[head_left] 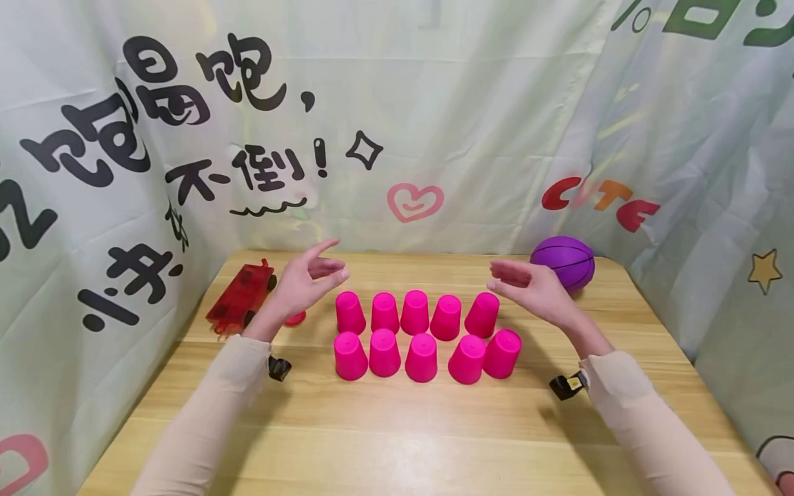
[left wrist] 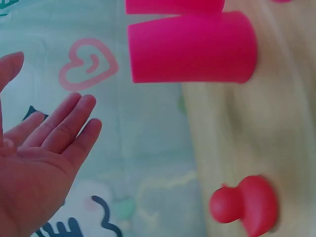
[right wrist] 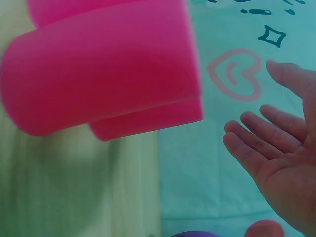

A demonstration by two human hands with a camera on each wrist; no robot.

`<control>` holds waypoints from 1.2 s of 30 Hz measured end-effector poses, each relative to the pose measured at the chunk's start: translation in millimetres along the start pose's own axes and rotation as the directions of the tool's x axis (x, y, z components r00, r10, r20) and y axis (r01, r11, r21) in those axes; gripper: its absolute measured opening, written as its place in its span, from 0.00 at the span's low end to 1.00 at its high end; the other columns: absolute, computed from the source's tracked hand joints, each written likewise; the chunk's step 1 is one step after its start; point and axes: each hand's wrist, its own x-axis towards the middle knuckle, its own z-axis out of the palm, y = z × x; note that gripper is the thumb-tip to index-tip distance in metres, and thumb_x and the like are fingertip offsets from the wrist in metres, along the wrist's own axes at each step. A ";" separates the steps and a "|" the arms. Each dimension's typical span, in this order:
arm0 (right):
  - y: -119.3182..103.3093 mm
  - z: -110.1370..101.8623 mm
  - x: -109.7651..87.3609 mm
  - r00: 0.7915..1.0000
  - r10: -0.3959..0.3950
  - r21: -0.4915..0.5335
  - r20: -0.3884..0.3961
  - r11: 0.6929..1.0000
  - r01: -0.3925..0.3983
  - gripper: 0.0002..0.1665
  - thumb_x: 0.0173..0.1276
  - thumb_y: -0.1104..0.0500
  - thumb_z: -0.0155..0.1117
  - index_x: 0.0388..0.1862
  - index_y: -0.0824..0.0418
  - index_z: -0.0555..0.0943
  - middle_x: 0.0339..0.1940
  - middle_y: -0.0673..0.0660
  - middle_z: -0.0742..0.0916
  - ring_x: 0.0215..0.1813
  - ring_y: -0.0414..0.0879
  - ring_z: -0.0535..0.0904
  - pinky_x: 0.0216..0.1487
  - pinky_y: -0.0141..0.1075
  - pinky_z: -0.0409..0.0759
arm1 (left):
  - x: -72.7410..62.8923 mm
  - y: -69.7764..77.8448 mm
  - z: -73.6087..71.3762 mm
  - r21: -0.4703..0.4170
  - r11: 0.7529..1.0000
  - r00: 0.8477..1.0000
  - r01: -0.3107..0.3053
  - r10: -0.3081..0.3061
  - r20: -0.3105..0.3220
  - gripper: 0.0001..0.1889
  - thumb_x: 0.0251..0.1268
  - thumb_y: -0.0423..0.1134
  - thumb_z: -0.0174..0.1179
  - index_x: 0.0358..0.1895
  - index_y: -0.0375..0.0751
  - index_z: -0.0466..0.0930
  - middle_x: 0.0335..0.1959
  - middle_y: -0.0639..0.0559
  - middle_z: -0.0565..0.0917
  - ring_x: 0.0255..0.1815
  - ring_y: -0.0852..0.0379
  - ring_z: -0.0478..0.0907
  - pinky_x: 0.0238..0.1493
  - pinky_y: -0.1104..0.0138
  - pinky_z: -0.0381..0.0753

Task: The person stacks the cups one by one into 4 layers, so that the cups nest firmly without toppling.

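Note:
Several bright pink cups point(head_left: 422, 358) stand upside down on the wooden table in two rows, one behind the other. My left hand point(head_left: 308, 279) hovers at the left of the rows, palm inward, fingers loosely extended and holding nothing. On the right, my right hand point(head_left: 527, 286) is held in the air near the back-row end cup point(head_left: 482, 315), also with nothing in it. The left wrist view has a pink cup point(left wrist: 192, 48) apart from the relaxed fingers point(left wrist: 69, 126). In the right wrist view, a large cup point(right wrist: 101, 69) is clear of the fingers point(right wrist: 266, 138).
A see-through red toy vehicle point(head_left: 243, 296) lies at the back left. Close to the left forearm is a small red toy point(left wrist: 252, 205), shaped like a duck. A purple ball point(head_left: 563, 263) rests behind the right hand. Printed cloth point(head_left: 484, 124) hangs around the table point(head_left: 397, 441).

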 end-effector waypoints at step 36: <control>41.1 28.4 -10.2 0.993 0.065 0.035 0.099 0.997 -0.069 0.38 0.70 0.49 0.76 0.73 0.64 0.77 0.65 0.65 0.87 0.62 0.59 0.86 0.52 0.29 0.87 | -16.5 -44.4 26.2 0.059 0.992 0.976 0.108 -0.117 0.181 0.32 0.64 0.36 0.75 0.70 0.34 0.77 0.64 0.37 0.85 0.65 0.40 0.84 0.67 0.50 0.83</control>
